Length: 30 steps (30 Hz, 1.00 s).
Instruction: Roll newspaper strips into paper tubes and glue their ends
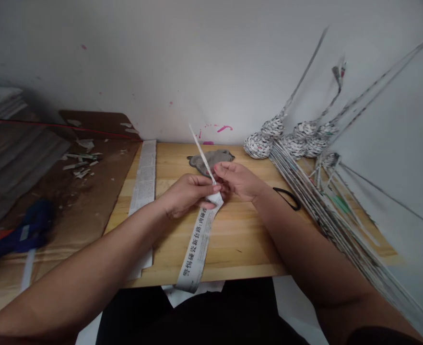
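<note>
A printed newspaper strip [197, 242] runs up from the table's front edge, its lower end hanging over. Its upper end narrows into a thin rolled paper stick [201, 152] that points up and left. My left hand [190, 194] pinches the strip where it turns into the roll, thumb on top. Close beside it on the right, my right hand [238, 179] has its fingers bent together at the roll; part of its fingertips is hidden behind the paper. A grey cloth [215, 159] lies just behind both hands.
Flat newspaper strips [143, 184] lie on the wooden table [247, 239] at left. Woven paper gourd shapes [258, 145] and a bundle of paper sticks [315, 211] are at right, near black-handled scissors [287, 198]. Farther left are a blue tool [26, 230], scraps [82, 165] and stacked paper [13, 148].
</note>
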### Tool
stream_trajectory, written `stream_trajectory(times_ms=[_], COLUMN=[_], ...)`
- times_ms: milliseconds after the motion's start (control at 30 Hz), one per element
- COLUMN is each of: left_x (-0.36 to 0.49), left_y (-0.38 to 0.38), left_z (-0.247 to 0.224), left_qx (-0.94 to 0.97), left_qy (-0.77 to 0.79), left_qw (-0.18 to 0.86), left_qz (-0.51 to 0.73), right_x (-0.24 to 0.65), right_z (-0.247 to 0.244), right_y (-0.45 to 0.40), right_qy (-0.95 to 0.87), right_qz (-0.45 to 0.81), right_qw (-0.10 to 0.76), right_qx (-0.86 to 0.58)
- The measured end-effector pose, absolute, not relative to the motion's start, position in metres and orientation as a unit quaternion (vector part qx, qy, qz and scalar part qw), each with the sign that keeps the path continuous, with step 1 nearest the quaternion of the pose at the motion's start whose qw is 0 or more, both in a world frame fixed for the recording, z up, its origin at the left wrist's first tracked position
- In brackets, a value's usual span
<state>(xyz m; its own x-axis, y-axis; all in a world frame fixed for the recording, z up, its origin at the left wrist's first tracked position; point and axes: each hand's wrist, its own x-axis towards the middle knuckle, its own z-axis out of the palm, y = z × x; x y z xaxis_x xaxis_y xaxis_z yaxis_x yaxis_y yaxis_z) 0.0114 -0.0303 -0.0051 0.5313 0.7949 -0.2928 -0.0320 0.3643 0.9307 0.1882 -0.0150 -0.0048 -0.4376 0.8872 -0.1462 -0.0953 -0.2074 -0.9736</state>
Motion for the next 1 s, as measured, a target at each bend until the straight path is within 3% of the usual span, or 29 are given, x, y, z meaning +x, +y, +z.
stream_trajectory(times_ms=[200, 767, 867, 1000], left_x=[0.007, 0.007, 0.006, 0.005], left_y=[-0.018, -0.01, -0.009, -0.013], left_z=[0.002, -0.005, -0.007, -0.005], left_qx=[0.409, 0.326, 0.338, 0.375], left_qy=[0.439, 0.43, 0.424, 0.416], left_qw=[0.693, 0.735, 0.73, 0.747], left_qz=[0.399, 0.411, 0.415, 0.359], right_x=[0.183, 0.182, 0.189, 0.195], right_z=[-0.01, -0.017, -0.013, -0.008], right_y=[-0.014, -0.016, -0.014, -0.01], right_qy=[-0.508, -0.671, -0.686, -0.631], right_qz=[0.65, 0.428, 0.429, 0.491], right_qw=[0.364, 0.344, 0.313, 0.376], right_qx=[-0.432, -0.499, -0.497, -0.469])
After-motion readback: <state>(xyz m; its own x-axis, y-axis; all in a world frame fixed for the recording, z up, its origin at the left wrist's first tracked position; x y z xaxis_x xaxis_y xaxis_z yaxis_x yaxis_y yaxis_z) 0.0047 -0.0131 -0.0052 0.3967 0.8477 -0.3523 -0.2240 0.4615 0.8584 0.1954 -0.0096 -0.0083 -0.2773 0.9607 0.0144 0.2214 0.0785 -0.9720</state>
